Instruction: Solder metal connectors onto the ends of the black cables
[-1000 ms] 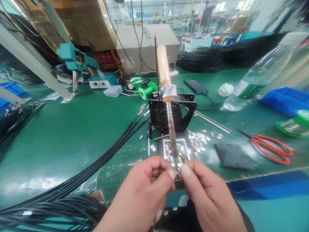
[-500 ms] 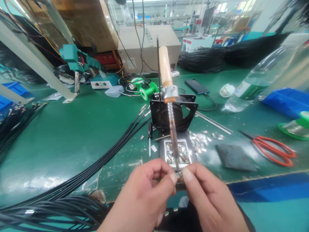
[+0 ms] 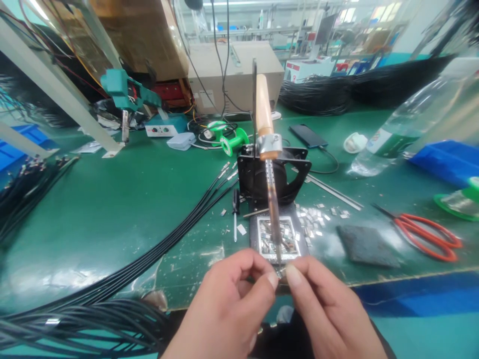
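My left hand [image 3: 234,301] and my right hand [image 3: 325,305] meet at the front edge of the bench, both closed in a pinch. Between their fingertips is a small shiny metal piece [image 3: 280,272], mostly hidden by the fingers. Right above it, a soldering iron [image 3: 273,199] with a wooden handle points down from a clamp, its tip at or very near the piece; contact is unclear. Behind the fingertips lies a white-rimmed square tray [image 3: 259,240] with metal bits inside. A black fan frame [image 3: 249,182] stands behind the iron.
Left of the tray are a screwdriver [image 3: 235,214] and black cables [image 3: 175,227] with metal ends. Loose metal tabs [image 3: 312,222], a dark square pad [image 3: 366,245] and orange-handled scissors [image 3: 426,232] lie to the right. Farther back are a green spool [image 3: 234,142], a phone [image 3: 307,135] and a plastic bottle [image 3: 396,129].
The whole view has shifted slightly, with things appearing a little farther right and lower. Both hands keep their pinch under the iron's tip, with little other change.
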Motion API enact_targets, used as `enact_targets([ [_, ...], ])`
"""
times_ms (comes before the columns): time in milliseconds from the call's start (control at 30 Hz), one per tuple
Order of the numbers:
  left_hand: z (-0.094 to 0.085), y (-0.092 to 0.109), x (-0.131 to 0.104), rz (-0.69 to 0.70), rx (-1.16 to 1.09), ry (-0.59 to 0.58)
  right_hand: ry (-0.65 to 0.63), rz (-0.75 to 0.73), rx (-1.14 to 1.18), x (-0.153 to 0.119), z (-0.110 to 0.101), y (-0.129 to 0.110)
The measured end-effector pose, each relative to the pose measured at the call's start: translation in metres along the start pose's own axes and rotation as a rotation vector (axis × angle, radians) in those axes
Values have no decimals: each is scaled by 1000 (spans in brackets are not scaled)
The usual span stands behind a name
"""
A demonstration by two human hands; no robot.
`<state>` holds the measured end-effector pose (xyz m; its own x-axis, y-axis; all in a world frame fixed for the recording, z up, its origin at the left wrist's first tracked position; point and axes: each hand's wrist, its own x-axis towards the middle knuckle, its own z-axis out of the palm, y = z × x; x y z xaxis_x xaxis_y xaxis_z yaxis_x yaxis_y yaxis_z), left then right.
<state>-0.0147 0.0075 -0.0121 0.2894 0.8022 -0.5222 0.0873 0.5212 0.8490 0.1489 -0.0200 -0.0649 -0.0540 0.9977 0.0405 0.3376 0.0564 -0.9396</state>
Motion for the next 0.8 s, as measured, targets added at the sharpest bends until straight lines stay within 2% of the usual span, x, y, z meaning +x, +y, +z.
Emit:
enact_targets([
  [100, 1, -2, -2, 4, 36, 0, -24, -11, -73, -4, -7, 0],
  [167, 1, -2, -4, -3, 77, 7, 24, 21, -187, -4, -25, 3],
  [200, 2, -2, -5, -5, 94, 11, 97, 77, -276, -3, -37, 6],
  [300, 2, 0, -7, 3, 123, 27, 496, 343, -631, 7, -78, 17],
  [333, 2, 1, -7, 6, 127, 27, 544, 397, -704, 12, -89, 20],
  [433, 3, 1, -9, 24, 136, 23, 520, 473, -756, 21, -107, 25],
  [567, 1, -6, -13, 14, 106, -5, 491, 527, -712, 23, -106, 27],
  [800, -3, -14, -20, 34, 155, -32, 548, 450, -706, 25, -117, 40],
])
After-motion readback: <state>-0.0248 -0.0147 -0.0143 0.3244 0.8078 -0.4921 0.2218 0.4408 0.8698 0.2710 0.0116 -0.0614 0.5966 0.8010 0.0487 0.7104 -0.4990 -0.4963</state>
